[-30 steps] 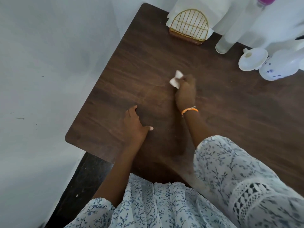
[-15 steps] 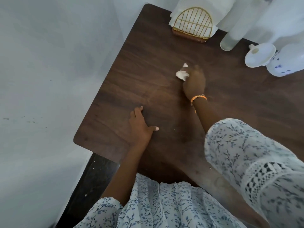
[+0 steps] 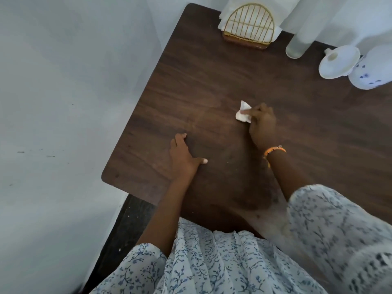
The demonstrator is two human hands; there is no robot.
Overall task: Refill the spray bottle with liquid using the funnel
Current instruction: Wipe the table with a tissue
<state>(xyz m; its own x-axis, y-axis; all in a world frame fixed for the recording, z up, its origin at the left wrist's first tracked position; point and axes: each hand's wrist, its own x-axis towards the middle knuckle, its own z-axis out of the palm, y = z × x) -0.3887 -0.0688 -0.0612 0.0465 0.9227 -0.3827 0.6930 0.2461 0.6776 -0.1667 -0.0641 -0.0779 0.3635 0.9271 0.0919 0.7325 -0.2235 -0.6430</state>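
Head view of a dark wood-grain worktop (image 3: 212,66) set against a pale wall (image 3: 63,81), read left to right. The left hand (image 3: 183,154) lies flat on the worktop near its left edge, fingers (image 3: 180,137) released and nearly straight, thumb spread to the right, holding nothing. To its right and farther from the person, well apart from it, the right hand (image 3: 261,126) presses a small crumpled white tissue (image 3: 242,115) onto the surface; its fingers are curled around the tissue, one lying across the top, and an orange bracelet (image 3: 274,150) circles the wrist. At the far edge stands a gold wire napkin holder (image 3: 249,24) filled with white napkins. Just right of it is the base of a clear spray bottle (image 3: 297,47), whose upper part is lost in white glare. Farther right a white funnel (image 3: 339,61) lies on the worktop, touching or just beside a white vessel with blue spots (image 3: 371,71) at the frame edge. Floral sleeves cover the foreground.
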